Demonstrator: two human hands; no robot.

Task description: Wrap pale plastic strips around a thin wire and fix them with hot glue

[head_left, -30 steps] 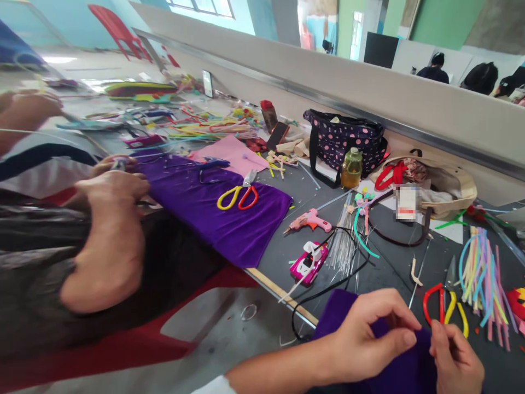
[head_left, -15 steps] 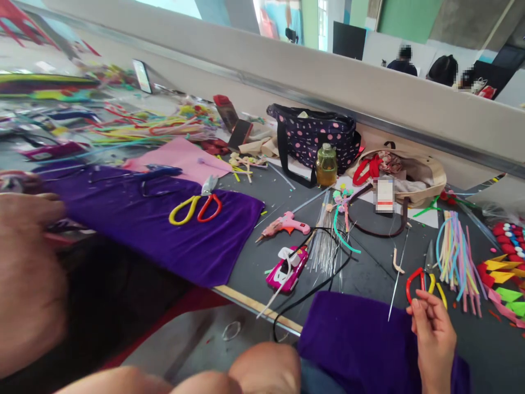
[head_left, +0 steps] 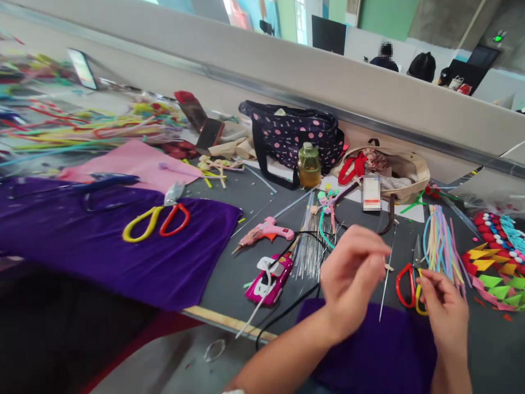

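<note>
My left hand (head_left: 350, 279) is raised over the near table edge, slightly blurred, with fingers curled and thumb and forefinger close together. Whatever lies between them is hidden. To its right, my right hand (head_left: 445, 306) has thumb and forefinger pinched beside the yellow handle of the scissors (head_left: 406, 284); anything held is too small to name. Between the hands, a thin white-tipped wire (head_left: 384, 298) lies with a short beige piece (head_left: 389, 267) beside it. A folded purple cloth (head_left: 369, 350) sits beneath both hands.
A pink glue gun (head_left: 266, 232), a magenta device (head_left: 268, 282) with a cable, and loose wires (head_left: 307, 251) lie left of my hands. Pastel pipe cleaners (head_left: 441, 241) are at right. Further back are a bottle (head_left: 309, 167), a dotted bag (head_left: 287, 131) and a beige bag (head_left: 418, 169).
My left hand and forearm have come into view from below. The view has turned right, and a blurred arm at the left is gone. My right hand stays pinched near the scissors.
</note>
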